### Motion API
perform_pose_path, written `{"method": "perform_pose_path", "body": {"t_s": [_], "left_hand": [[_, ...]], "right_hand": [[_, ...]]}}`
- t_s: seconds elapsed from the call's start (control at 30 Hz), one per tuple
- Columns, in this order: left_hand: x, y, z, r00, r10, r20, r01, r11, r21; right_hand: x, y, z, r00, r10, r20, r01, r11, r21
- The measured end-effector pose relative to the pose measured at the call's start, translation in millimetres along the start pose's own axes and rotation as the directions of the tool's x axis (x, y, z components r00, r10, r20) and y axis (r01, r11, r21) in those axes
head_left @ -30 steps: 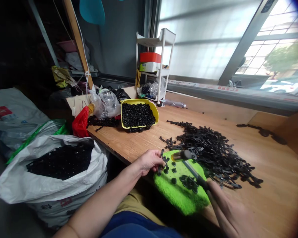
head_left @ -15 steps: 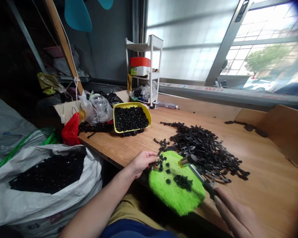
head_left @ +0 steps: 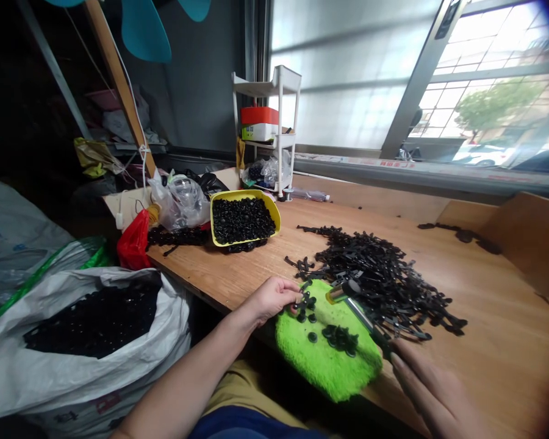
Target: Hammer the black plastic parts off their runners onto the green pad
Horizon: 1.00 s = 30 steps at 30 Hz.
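Your left hand point(head_left: 274, 300) is nearly closed, thumb and fingertips pinching a small black part point(head_left: 305, 299) at the left edge of the green cloth point(head_left: 322, 378). Your right hand point(head_left: 427, 372), partly blurred, is wrapped round the grip of the hammer point(head_left: 361, 314). Its head is over the cloth's far right edge; whether it touches, you cannot tell from here.

The cloth lies at the table's point(head_left: 242, 274) front edge. Loose black studs sit near your left fingers, with 1 lone stud point(head_left: 312, 336) nearer you and a cluster point(head_left: 341, 340) right of it.

Close behind the cloth, a broad pile point(head_left: 379, 274) of black pieces spreads toward the table's right side, crowding the hammer's far side. Toward the table's left end are a yellow tub point(head_left: 276, 213) of black bits, a clear bag point(head_left: 183, 201) and, over the front edge, a red bag point(head_left: 133, 242). A white rack point(head_left: 280, 91) with 3 tiers stands at the back edge, a bottle point(head_left: 311, 195) beside it. An open white sack point(head_left: 9, 378) stands below the front left edge.

Wood shows between tub and cloth, and right of the pile up to the side board point(head_left: 526, 250).
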<state>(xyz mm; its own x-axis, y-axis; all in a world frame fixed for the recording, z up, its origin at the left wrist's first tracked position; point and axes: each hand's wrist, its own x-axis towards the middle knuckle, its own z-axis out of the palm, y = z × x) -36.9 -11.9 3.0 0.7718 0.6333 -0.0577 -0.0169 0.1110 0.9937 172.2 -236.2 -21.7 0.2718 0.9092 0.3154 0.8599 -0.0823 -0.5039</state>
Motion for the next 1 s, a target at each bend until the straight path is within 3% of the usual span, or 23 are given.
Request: {"method": "perform_pose_path", "body": {"t_s": [0.13, 0.33, 0.47, 0.73, 1.0], "left_hand": [[1, 1, 1.9, 0.999, -0.025, -0.034, 0.026, 0.999, 0.042], [5, 0, -1.1, 1.000, 0.000, -0.028, 0.003, 0.992, 0.129], [7, 4, -3.1, 1.000, 0.008, 0.012, -0.011, 0.975, 0.224], [8, 16, -2.2, 0.999, -0.024, 0.039, 0.010, 0.946, 0.324], [13, 12, -5.7, 0.997, -0.048, 0.065, 0.025, 0.946, 0.323]], "right_hand": [[8, -3, 6, 0.998, -0.025, -0.052, 0.021, 0.996, -0.085], [28, -38, -2, 0.993, -0.093, 0.066, 0.102, 0.986, -0.136], [27, -52, -8, 0.994, -0.107, 0.001, 0.106, 0.984, -0.146], [30, -45, -8, 0.991, -0.110, 0.071, 0.125, 0.957, -0.260], [31, -43, -3, 0.990, -0.106, 0.091, 0.129, 0.946, -0.296]]}}
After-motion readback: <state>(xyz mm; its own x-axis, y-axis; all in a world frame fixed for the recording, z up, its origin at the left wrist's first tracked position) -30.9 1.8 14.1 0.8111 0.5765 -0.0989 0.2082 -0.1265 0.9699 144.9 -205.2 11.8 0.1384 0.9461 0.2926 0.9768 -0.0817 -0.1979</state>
